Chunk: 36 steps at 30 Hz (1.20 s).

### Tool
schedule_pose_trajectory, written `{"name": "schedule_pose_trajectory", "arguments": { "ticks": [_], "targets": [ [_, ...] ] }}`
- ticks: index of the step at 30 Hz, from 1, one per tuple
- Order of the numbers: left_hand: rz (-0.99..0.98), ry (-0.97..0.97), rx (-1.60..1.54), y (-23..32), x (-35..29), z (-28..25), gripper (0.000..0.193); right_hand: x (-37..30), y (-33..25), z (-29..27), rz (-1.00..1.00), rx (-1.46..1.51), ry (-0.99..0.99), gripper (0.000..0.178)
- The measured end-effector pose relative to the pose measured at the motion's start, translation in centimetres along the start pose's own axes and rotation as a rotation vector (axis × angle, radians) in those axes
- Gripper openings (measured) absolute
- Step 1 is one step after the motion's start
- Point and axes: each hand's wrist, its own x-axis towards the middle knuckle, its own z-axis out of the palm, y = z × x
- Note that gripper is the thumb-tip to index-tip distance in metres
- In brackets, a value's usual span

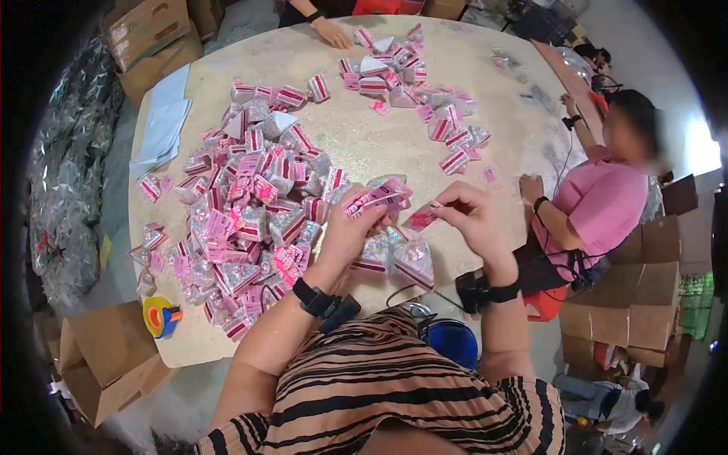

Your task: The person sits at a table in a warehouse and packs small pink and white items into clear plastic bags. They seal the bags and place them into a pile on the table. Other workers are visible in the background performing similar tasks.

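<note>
My left hand [343, 236] is closed on a few pink printed cards [388, 194], fanned out above the table. Between the thumb and fingers of my right hand [479, 221] is a single pink card [419, 219], close to the others. Just under my hands sits a clear wedge-shaped pack [415, 262] with a pink stripe and glittery filling. A large heap of similar wedge packs [254, 205], many with pink cards on them, spreads beside my left hand.
More packs [390, 68] lie across the far side of the pale table [227, 64]. White sheets [163, 121] and a tape roll [158, 317] rest near its left edge. A person in pink [607, 189] sits at the right. Another person's hand [332, 33] reaches in opposite.
</note>
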Motion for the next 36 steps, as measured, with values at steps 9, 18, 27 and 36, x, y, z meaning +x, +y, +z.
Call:
{"name": "schedule_pose_trajectory", "arguments": {
  "ticks": [9,18,27,36],
  "targets": [
    [0.119,-0.161,-0.030,0.8,-3.2,-1.3,0.020,-3.4,0.9,7.0,0.020,0.216,0.252,0.012],
    [0.144,-0.148,0.083,1.0,-4.1,-2.6,0.023,-5.5,-2.7,8.1,-0.156,0.045,0.322,0.007],
    [0.175,-0.309,0.115,1.9,-4.6,-2.1,0.031,-6.9,-3.3,8.1,-0.024,0.197,0.374,0.011],
    [0.087,-0.297,0.048,2.6,-5.8,-1.9,0.037,-8.8,-5.7,6.8,0.001,-0.002,0.186,0.008]
  ]
}}
